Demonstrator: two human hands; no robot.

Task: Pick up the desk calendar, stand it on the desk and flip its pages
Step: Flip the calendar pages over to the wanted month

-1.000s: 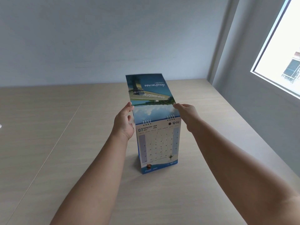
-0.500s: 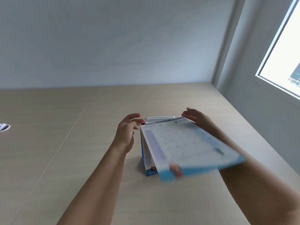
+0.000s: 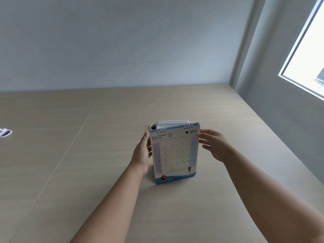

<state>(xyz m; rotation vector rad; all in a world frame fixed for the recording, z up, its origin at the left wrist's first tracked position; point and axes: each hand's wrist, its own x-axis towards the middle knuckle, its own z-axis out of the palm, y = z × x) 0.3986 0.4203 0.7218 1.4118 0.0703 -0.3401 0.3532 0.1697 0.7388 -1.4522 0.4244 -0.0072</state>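
Note:
The desk calendar (image 3: 175, 155) stands upright on the wooden desk (image 3: 87, 172), a little right of the middle. Its white front page reads 06 June, with a blue strip along the bottom and wire rings at the top. My left hand (image 3: 142, 152) grips its left edge, thumb up near the top corner and fingers hidden behind the pages. My right hand (image 3: 214, 146) rests at the upper right edge, fingers spread, fingertips touching the page and holding nothing.
A round cable hole (image 3: 152, 126) with a white object (image 3: 172, 124) in it sits right behind the calendar. Another hole (image 3: 5, 133) is at the far left. A seam (image 3: 70, 149) crosses the desk. A grey wall and a window (image 3: 306, 58) stand on the right.
The raised picture page swung forward over the rings and down onto the front. The front now shows June instead of July. My right hand let go and moved to the right edge.

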